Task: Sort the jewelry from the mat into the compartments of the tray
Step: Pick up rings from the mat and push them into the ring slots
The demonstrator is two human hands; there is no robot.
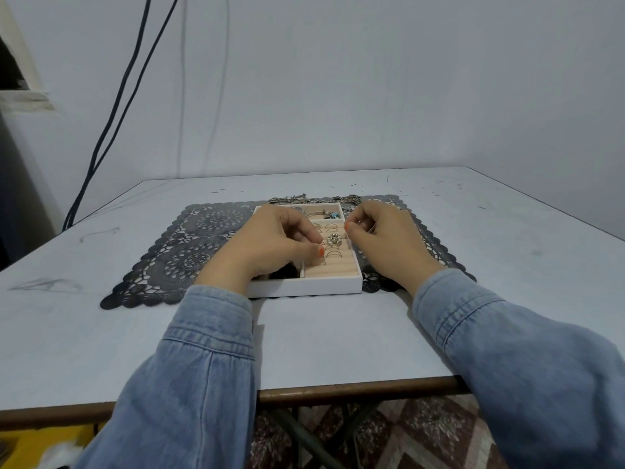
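Light's soft and even, cool, a touch bluish, on the dim side. The wall (338, 79) reads flat grey with no hot spots, and there's no glare off the table (338, 333) either. Shadows stay faint: one dark pocket under the left hand (270, 238) inside the tray (304, 287), and a pale smudge just below its near rim. The far left edge of the frame drops almost to black. Wide lens at work: the cables (128, 79) at upper left bow and the table's sides splay outward. The sleeves (189, 384) balloon across the bottom corners, slightly soft. The jewelry (334, 239) smears, its fine detail lost.
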